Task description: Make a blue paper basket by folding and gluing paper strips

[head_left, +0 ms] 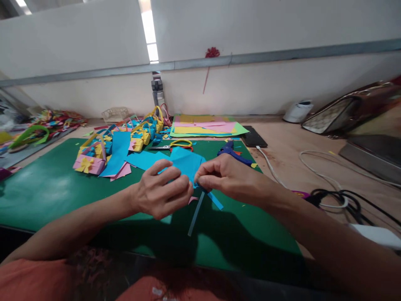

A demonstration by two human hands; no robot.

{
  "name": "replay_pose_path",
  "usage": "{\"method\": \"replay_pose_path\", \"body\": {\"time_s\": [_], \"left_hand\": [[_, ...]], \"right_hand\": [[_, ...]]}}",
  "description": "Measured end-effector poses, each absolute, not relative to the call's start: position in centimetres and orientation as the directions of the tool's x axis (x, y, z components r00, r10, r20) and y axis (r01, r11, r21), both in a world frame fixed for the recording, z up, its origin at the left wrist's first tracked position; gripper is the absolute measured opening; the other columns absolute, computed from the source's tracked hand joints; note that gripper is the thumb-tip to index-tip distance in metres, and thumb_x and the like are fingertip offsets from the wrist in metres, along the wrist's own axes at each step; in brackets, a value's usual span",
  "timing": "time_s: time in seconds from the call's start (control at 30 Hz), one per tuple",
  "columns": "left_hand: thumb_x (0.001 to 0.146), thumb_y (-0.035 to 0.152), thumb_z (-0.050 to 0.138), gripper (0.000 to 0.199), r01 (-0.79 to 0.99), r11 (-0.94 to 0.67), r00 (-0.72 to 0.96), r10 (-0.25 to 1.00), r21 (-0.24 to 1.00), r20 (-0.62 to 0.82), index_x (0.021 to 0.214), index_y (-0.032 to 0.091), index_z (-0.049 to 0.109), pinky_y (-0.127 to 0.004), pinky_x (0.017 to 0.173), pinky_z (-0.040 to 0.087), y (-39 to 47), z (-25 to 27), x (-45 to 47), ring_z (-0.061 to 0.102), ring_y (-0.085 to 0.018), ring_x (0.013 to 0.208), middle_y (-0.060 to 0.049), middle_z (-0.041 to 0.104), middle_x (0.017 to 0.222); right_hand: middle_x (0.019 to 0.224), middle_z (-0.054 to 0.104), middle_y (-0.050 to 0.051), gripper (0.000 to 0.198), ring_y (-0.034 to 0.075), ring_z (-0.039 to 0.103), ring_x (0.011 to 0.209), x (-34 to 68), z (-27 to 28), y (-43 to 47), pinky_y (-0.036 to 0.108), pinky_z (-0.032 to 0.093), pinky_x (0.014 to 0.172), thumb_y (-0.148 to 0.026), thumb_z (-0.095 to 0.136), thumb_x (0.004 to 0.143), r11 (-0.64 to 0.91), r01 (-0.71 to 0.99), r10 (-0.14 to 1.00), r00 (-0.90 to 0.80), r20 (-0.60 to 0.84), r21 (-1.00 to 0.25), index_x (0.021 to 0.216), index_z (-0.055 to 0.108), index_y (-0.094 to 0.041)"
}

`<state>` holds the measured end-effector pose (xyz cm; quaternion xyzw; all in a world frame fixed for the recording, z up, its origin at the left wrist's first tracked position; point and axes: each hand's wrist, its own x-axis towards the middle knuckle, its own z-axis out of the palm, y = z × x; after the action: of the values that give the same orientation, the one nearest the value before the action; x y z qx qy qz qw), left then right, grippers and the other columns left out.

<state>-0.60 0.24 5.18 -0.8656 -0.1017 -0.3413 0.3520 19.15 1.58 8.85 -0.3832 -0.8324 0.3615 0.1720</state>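
Note:
A piece of blue paper (187, 161) is held up between both hands over the green mat (131, 234). My left hand (164, 188) has its fingers curled against the paper's left side. At the lower right corner, my right hand (224, 175) pinches the same paper between thumb and fingers. Below the hands a narrow blue strip (216, 201) and a translucent stick (196, 214) lie on or just above the mat. Scissors (175, 145) with yellow and red handles rest behind the paper. A dark blue glue gun (233, 151) lies beyond my right hand.
Small paper baskets (89, 161) with bows stand at the left, beside blue paper sheets (115, 152). Coloured sheets (206, 125) are stacked at the back, next to a phone (255, 137). Cables (335, 200) and a handbag (347, 108) occupy the right side.

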Motion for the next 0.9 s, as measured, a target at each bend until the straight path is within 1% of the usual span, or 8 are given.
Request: {"method": "replay_pose_path", "body": {"time_s": [0.1, 0.17, 0.23, 0.3, 0.47, 0.73, 0.83, 0.9], "left_hand": [[0.082, 0.024, 0.058, 0.01, 0.513, -0.847, 0.623, 0.254, -0.141, 0.74, 0.08, 0.014, 0.061, -0.031, 0.063, 0.043, 0.1, 5.5, -0.4, 0.055, -0.014, 0.064, -0.004, 0.065, 0.07], [0.083, 0.026, 0.058, 0.014, 0.523, -0.838, 0.554, 0.471, 0.153, 0.686, 0.081, 0.012, 0.061, -0.026, 0.06, 0.043, 0.0, 5.8, -0.2, 0.056, -0.012, 0.063, -0.004, 0.064, 0.069], [0.08, 0.023, 0.06, 0.011, 0.502, -0.802, 0.542, 0.583, 0.323, 0.605, 0.08, 0.012, 0.062, -0.022, 0.056, 0.043, 0.0, 6.0, -0.1, 0.056, -0.01, 0.06, -0.002, 0.064, 0.068], [0.079, 0.018, 0.061, 0.006, 0.486, -0.786, 0.548, 0.615, 0.382, 0.567, 0.077, 0.013, 0.063, -0.019, 0.054, 0.041, 0.0, 6.1, 0.0, 0.056, -0.009, 0.059, -0.001, 0.062, 0.066], [0.079, 0.013, 0.057, 0.009, 0.482, -0.803, 0.483, 0.577, 0.35, 0.659, 0.071, 0.012, 0.06, -0.016, 0.05, 0.04, 0.2, 5.8, 0.0, 0.052, -0.007, 0.054, 0.0, 0.058, 0.061], [0.083, 0.014, 0.053, 0.009, 0.531, -0.847, 0.513, 0.324, 0.002, 0.795, 0.076, 0.015, 0.058, -0.022, 0.059, 0.042, 1.2, 4.6, -0.3, 0.054, -0.011, 0.064, -0.002, 0.061, 0.069], [0.083, 0.014, 0.051, 0.01, 0.541, -0.829, 0.557, 0.225, -0.144, 0.8, 0.076, 0.018, 0.057, -0.024, 0.06, 0.04, 1.6, 4.7, -0.8, 0.052, -0.011, 0.063, -0.002, 0.061, 0.069], [0.081, 0.014, 0.052, 0.007, 0.548, -0.792, 0.57, 0.116, -0.271, 0.814, 0.08, 0.019, 0.056, -0.026, 0.059, 0.038, 1.8, 4.9, -1.3, 0.051, -0.011, 0.061, -0.001, 0.062, 0.069]], "right_hand": [[0.055, 0.052, -0.003, 0.017, 0.009, 0.042, 0.051, 19.0, 8.6, 1.3, 0.023, 0.028, 0.05, -0.016, 0.051, 0.077, 0.611, 0.574, 0.763, -0.61, 0.214, -0.545, 0.064, 0.061, -0.016], [0.062, 0.057, 0.001, 0.016, 0.01, 0.047, 0.057, 18.8, 8.3, 1.0, 0.024, 0.03, 0.054, -0.013, 0.051, 0.079, 0.689, 0.62, 0.725, -0.596, 0.345, -0.375, 0.068, 0.062, -0.015], [0.066, 0.057, 0.003, 0.018, 0.012, 0.049, 0.06, 18.6, 7.9, 0.7, 0.025, 0.031, 0.056, -0.014, 0.049, 0.083, 0.74, 0.641, 0.654, -0.612, 0.444, -0.205, 0.07, 0.061, -0.014], [0.065, 0.056, 0.004, 0.022, 0.013, 0.048, 0.06, 18.5, 7.6, 0.5, 0.026, 0.031, 0.056, -0.015, 0.046, 0.086, 0.769, 0.637, 0.571, -0.641, 0.514, -0.06, 0.069, 0.06, -0.014], [0.068, 0.058, 0.005, 0.024, 0.015, 0.051, 0.066, 18.3, 7.1, 0.3, 0.026, 0.036, 0.062, -0.016, 0.043, 0.089, 0.815, 0.572, 0.414, -0.684, 0.601, 0.089, 0.073, 0.061, -0.014], [0.067, 0.059, 0.006, 0.027, 0.016, 0.051, 0.064, 18.0, 6.6, 0.6, 0.03, 0.039, 0.064, -0.009, 0.04, 0.087, 0.823, 0.51, 0.248, -0.72, 0.648, 0.251, 0.072, 0.062, -0.014], [0.067, 0.061, 0.005, 0.023, 0.016, 0.053, 0.066, 18.2, 6.8, 0.1, 0.03, 0.04, 0.065, -0.018, 0.045, 0.088, 0.862, 0.488, 0.25, -0.643, 0.724, 0.136, 0.071, 0.061, -0.017], [0.065, 0.06, 0.003, 0.025, 0.015, 0.053, 0.066, 18.4, 7.2, -0.4, 0.028, 0.04, 0.064, -0.029, 0.049, 0.088, 0.864, 0.496, 0.372, -0.51, 0.776, -0.088, 0.068, 0.059, -0.019]]}}
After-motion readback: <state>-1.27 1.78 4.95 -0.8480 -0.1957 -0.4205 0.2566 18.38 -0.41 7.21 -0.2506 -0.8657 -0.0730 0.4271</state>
